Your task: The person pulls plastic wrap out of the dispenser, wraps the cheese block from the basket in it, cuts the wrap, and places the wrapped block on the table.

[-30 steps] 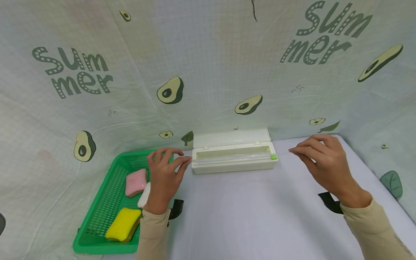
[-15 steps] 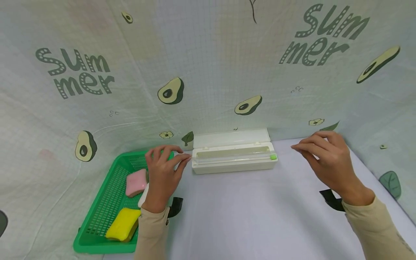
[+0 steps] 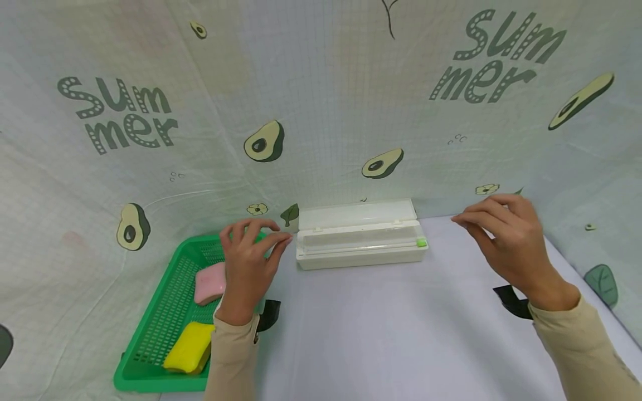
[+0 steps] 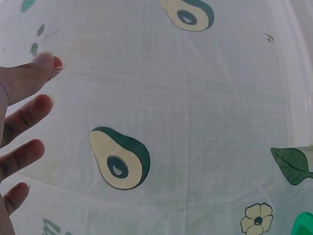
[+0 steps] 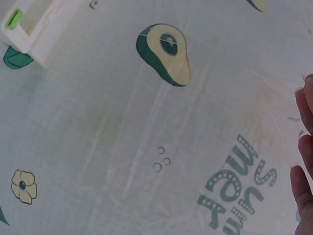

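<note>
A sheet of clear plastic wrap (image 4: 57, 72), nearly invisible apart from faint shine and creases, is held up between both hands. My left hand (image 3: 249, 273) pinches one corner with thumb and index finger, the other fingers loosely bent. Out to the right, my right hand (image 3: 511, 245) pinches the opposite corner in its fingertips. Behind and between them stands a white plastic wrap dispenser (image 3: 361, 258), its lid (image 3: 357, 212) raised against the backdrop. A green slide cutter (image 3: 421, 243) sits at the dispenser's right end.
On the left of the white table (image 3: 371, 328) is a green basket (image 3: 150, 312) holding a pink sponge (image 3: 209, 283) and a yellow sponge (image 3: 189, 346). My left forearm passes over its right side. An avocado-print cloth (image 3: 321, 100) rises close behind the dispenser.
Both hands have risen slightly and drifted a little apart, keeping their pinch on the plastic wrap. The wrap has lifted away from the dispenser's front. The dispenser and basket stay put.
</note>
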The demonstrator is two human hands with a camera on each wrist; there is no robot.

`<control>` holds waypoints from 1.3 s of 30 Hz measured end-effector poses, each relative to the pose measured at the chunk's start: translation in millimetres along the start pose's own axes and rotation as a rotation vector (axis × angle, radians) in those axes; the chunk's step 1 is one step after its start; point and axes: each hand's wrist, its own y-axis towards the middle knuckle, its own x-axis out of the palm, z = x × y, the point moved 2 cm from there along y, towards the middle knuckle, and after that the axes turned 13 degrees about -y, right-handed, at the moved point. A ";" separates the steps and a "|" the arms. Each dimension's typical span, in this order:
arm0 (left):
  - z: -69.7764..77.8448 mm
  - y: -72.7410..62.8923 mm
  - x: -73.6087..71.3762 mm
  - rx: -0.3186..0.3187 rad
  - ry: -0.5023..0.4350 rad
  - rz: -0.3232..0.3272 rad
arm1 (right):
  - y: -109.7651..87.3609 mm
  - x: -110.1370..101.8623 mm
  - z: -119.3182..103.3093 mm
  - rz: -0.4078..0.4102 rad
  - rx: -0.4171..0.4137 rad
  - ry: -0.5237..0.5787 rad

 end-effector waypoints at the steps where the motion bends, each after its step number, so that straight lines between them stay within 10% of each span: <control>1: 0.2 1.1 -0.4 0.003 0.001 0.000 | 0.7 -0.1 0.4 0.003 0.003 0.000; 39: -2.0 38.9 -13.4 0.008 -0.050 0.071 | 35.6 -7.1 2.7 0.104 0.091 -0.026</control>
